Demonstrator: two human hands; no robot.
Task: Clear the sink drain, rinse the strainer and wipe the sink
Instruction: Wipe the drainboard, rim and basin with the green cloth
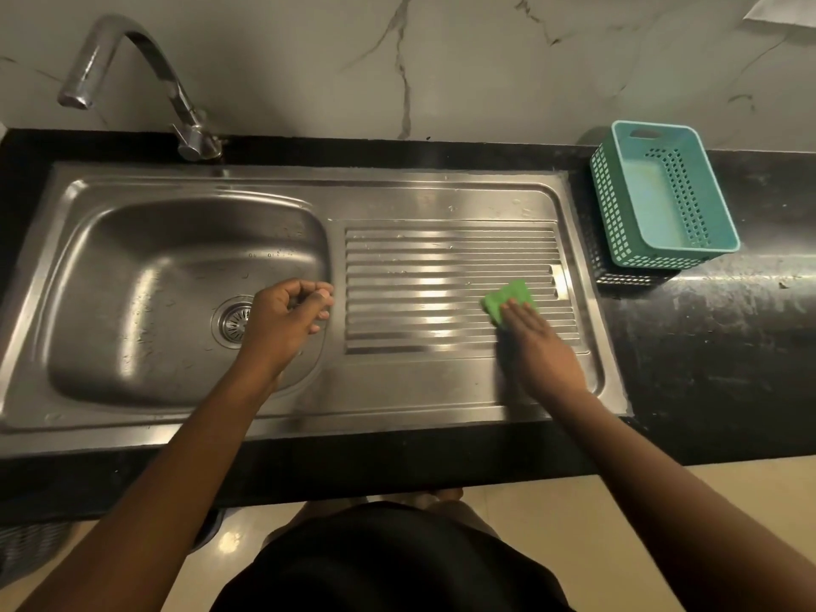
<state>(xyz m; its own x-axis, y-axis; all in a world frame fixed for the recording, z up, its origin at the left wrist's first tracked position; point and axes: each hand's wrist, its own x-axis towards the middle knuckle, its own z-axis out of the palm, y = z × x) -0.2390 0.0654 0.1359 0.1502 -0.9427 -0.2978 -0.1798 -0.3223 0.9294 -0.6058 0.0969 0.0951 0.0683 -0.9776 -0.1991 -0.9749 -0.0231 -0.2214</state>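
Observation:
A steel sink has a basin on the left and a ribbed drainboard on the right. The round strainer sits in the drain, partly hidden by my left hand. That hand hovers over the basin's right side with fingers curled and nothing in them. My right hand lies flat, fingers straight, pressing a green scrub pad onto the right part of the drainboard.
A curved chrome tap stands at the back left. A teal plastic basket sits on the black countertop to the right of the sink. A marble wall rises behind. The counter's front edge runs below my arms.

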